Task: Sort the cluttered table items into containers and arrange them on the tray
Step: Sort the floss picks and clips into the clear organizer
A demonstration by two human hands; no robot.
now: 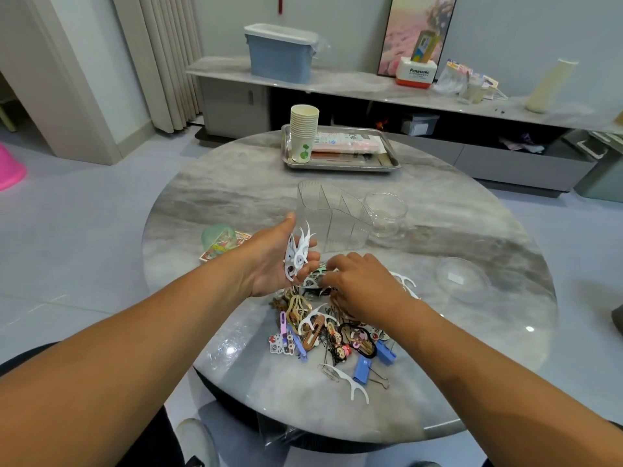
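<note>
Left hand [279, 261]: raised above the table, palm turned up and inward, fingers curled round a bunch of white floss picks [296, 254]; thumb extended upward. The bunch stands clear of the table surface, just in front of the clear divided container [332, 214].

Right hand [360, 284]: palm down over the far edge of the clutter pile [330, 332], fingertips bent into the items. Whether they pinch anything cannot be told; the fingertips are hidden among the pieces.

The pile lies on the near half of the round marble table [236, 197]: hair clips, loose floss picks, blue binder clips [365, 369], black hairpins, a cartoon-cat clip [281, 343]. One floss pick [350, 385] lies apart at the near edge.

Containers: a glass jar [386, 214] just right of the divided container; a clear round lid or dish [462, 279] farther right. A green lid [215, 235] rests on a printed packet at left; its print is unreadable.

The metal tray [340, 165] sits at the far side, holding a stack of paper cups [303, 133] with a green leaf mark and a pink packet [347, 143], lettering illegible.

Legible writing: "Panasonic" on a white and red box [416, 74] on the rear shelf.
</note>
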